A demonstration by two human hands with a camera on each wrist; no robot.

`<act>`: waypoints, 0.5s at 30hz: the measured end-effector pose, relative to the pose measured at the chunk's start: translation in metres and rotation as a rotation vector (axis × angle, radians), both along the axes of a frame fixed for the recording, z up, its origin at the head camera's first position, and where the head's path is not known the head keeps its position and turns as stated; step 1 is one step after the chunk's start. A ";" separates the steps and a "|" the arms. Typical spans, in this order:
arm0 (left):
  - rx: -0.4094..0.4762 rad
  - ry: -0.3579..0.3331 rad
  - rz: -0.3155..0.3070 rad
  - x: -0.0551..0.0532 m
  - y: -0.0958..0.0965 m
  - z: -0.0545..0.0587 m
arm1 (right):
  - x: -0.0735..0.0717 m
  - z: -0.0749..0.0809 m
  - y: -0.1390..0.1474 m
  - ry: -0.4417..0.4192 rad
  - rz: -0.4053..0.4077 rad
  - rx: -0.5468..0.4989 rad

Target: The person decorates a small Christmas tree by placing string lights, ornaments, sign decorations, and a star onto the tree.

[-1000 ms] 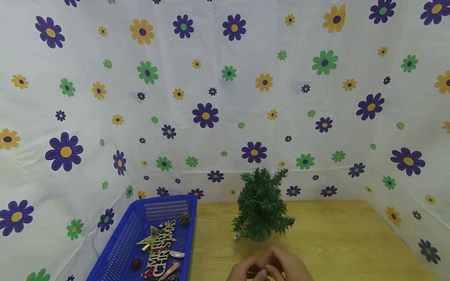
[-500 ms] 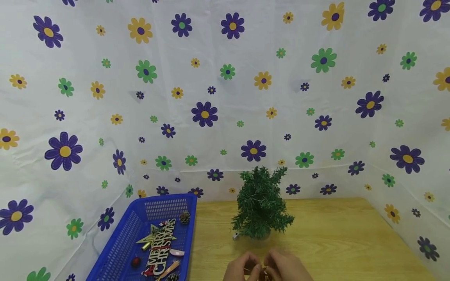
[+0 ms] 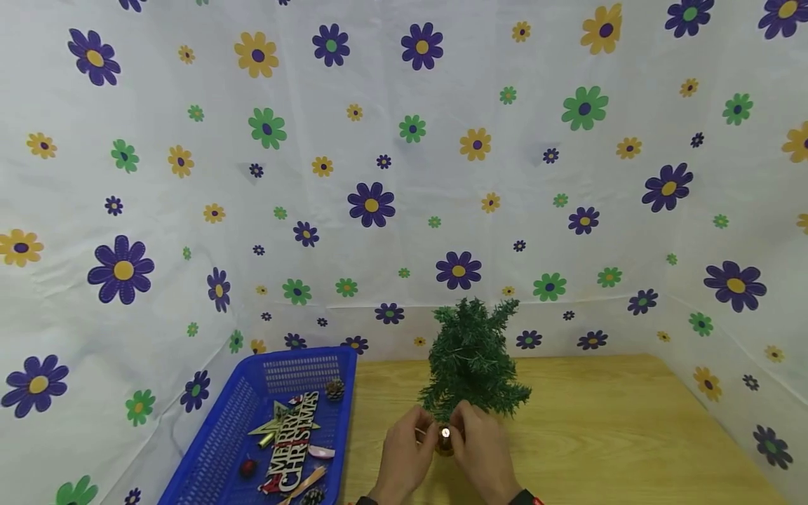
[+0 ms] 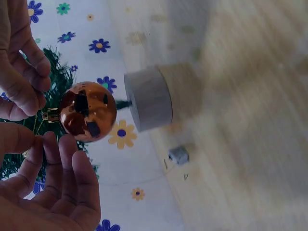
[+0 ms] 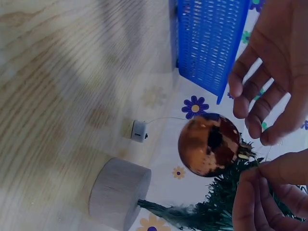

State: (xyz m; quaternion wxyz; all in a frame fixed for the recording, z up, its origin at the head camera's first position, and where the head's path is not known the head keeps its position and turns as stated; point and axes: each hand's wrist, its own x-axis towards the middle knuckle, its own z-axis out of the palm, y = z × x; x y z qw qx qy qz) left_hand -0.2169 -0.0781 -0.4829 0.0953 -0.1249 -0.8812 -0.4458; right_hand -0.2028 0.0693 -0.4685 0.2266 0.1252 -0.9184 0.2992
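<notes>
A shiny copper-coloured Christmas bauble hangs by its gold cap and thin string between my hands. My left hand pinches the string between thumb and forefinger, its other fingers loosely bent. From the other side, the thumb and fingertips of my right hand grip the string just above the cap. Behind both hands stands a small green artificial Christmas tree, upright on a pale round base. In the head view the hands overlap its lower branches and hide that base.
At left, a blue plastic basket holds a "Merry Christmas" sign, a gold star, pine cones and a small red ball. A small grey box with a thin wire lies by the tree on the wooden table.
Both hands have moved forward and up from the front edge of view toward the tree, bringing the bauble into sight. The tree and basket stay put.
</notes>
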 end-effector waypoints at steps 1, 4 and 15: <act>-0.011 0.019 0.003 -0.002 0.001 0.001 | -0.002 0.000 -0.001 0.002 -0.010 0.000; -0.038 0.068 0.007 -0.009 0.003 0.002 | -0.006 0.002 -0.002 0.001 -0.037 -0.001; -0.130 0.014 -0.018 -0.022 0.001 0.001 | -0.014 0.006 -0.004 0.009 -0.079 0.212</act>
